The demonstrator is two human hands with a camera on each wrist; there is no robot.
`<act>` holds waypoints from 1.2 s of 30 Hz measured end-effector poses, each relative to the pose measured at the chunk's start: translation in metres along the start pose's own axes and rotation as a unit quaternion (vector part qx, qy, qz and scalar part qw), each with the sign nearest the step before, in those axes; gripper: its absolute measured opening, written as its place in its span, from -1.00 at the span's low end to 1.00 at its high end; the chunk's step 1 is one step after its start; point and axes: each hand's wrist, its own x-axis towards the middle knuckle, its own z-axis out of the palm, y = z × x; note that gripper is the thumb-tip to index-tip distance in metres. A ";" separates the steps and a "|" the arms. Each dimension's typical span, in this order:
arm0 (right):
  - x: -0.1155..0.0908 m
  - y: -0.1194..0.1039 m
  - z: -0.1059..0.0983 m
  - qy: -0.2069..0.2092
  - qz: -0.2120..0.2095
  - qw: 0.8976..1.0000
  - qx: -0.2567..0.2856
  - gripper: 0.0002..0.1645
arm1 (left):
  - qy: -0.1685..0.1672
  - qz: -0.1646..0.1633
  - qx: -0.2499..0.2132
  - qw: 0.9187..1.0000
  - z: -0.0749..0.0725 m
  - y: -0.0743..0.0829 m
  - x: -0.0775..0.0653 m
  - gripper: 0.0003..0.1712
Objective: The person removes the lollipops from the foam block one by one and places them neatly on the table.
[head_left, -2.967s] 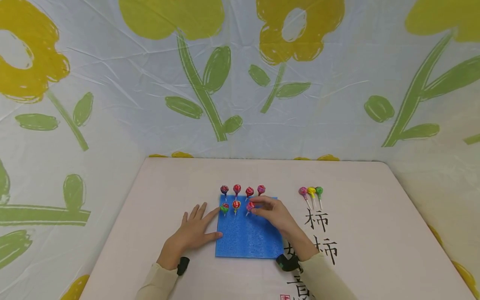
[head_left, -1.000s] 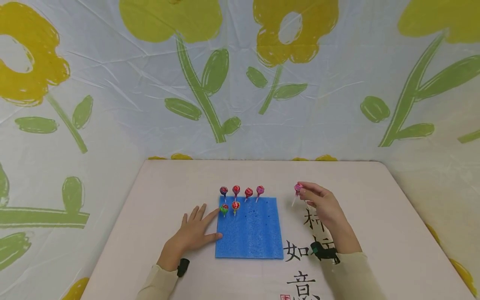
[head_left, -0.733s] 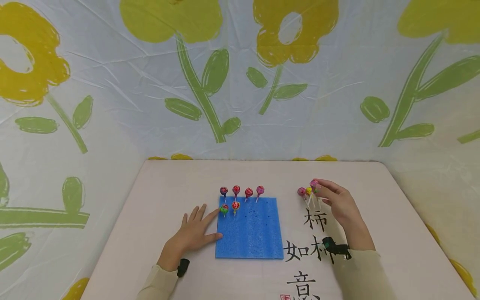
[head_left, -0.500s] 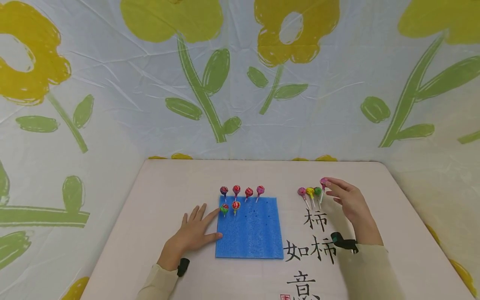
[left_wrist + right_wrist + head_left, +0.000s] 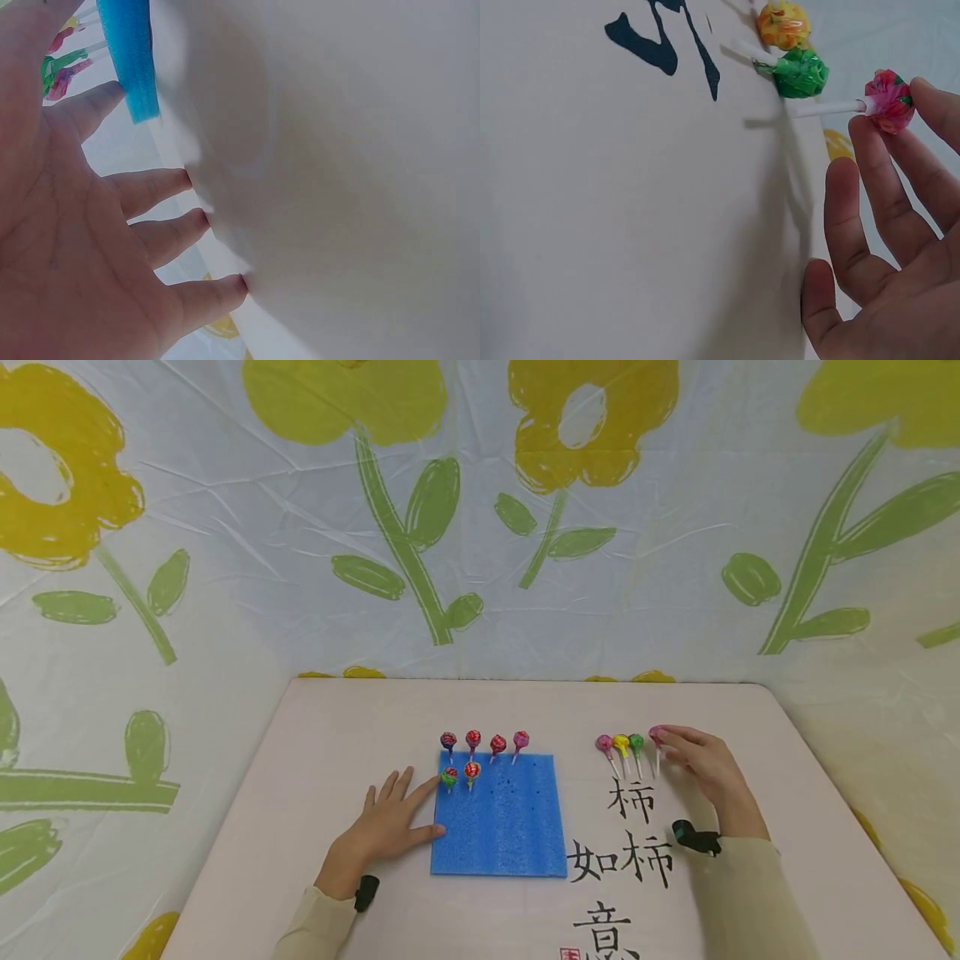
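Note:
Between thumb and fingers my right hand [image 5: 707, 767] pinches a pink-wrapped lollipop [image 5: 891, 106] by its head. Its white stick points toward the near side, close over the table, just right of a green lollipop [image 5: 636, 742]. A yellow lollipop [image 5: 621, 742] and a purple-pink lollipop [image 5: 604, 743] lie left of that in the same row. With fingers spread, my left hand [image 5: 384, 825] rests on the table, thumb and index finger touching the left edge of the blue foam board [image 5: 498, 839]. Several lollipops stand in the board, including a green-and-red lollipop [image 5: 448, 776] near my left index finger.
Four lollipops form the board's back row, among them a pink lollipop [image 5: 521, 741] at its right end. Small dark holes show in the foam. Black brush characters [image 5: 648, 860] mark the pale table [image 5: 780, 760]. A flower-printed cloth [image 5: 645, 568] hangs behind.
My right hand has pulled the pink lollipop out of the board's second row and carried it right, past the loose row, then lowered it beside the green one. My left hand stays put.

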 end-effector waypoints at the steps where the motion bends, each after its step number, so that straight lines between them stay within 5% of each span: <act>1: 0.001 0.001 0.000 0.004 -0.001 1.000 -0.004 -0.39 | 0.000 0.000 0.000 1.000 0.000 0.000 0.000 -0.07; 15: 0.013 0.014 0.014 0.060 0.030 0.994 -0.087 -0.18 | -0.003 0.001 0.002 1.000 -0.002 0.001 0.000 -0.07; 26: 0.015 0.015 0.017 0.085 0.034 0.993 -0.075 -0.24 | -0.001 0.005 -0.004 1.000 0.001 -0.002 0.001 -0.07; 36: 0.017 0.016 0.024 0.100 0.031 0.987 -0.124 -0.30 | -0.001 0.001 -0.001 1.000 0.002 -0.003 0.001 -0.07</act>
